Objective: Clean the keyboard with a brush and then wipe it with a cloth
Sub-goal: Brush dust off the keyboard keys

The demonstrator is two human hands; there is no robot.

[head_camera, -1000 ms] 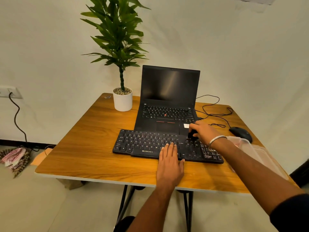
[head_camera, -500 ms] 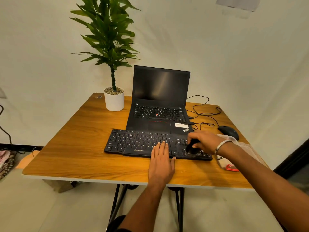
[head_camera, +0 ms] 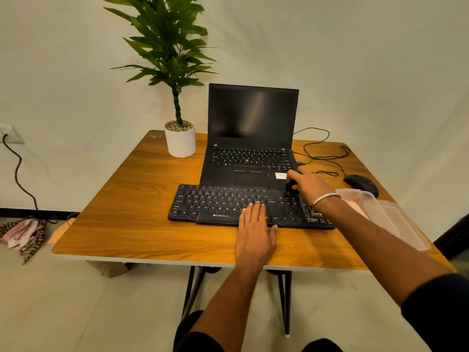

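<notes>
My left hand (head_camera: 255,229) lies flat at the near edge of the Zebronics keyboard (head_camera: 223,207), fingers (head_camera: 253,212) straight and close together, tips resting on the keys just right of the spacebar area, palm on the wooden bench (head_camera: 127,212). The keyboard sits near the bench's middle, w/ its long side toward me, its far edge touching the front of the laptop (head_camera: 250,138).

My right hand (head_camera: 308,185) is over the keyboard's far right corner, fingers curled round a small dark brush (head_camera: 291,186); only a bit of it shows under the hand, so I can't tell bristles from handle. A silver bangle (head_camera: 324,199) is on that wrist. Right forearm crosses over the numpad end.

Just right of the keyboard: a clear plastic container (head_camera: 388,214) w/ something pinkish inside, blurred, can't tell what. Beyond it a black mouse (head_camera: 361,184), its cable (head_camera: 322,148) looping on the bench toward the laptop's right side.

Laptop is open, screen dark. Left of it, at the far edge, a potted plant (head_camera: 179,97) in a white pot w/ pebbles on top.

On the floor, left of the bench: a checked cloth (head_camera: 22,232) in a heap, and a black cord (head_camera: 17,174) running up to a wall socket (head_camera: 10,134).
</notes>
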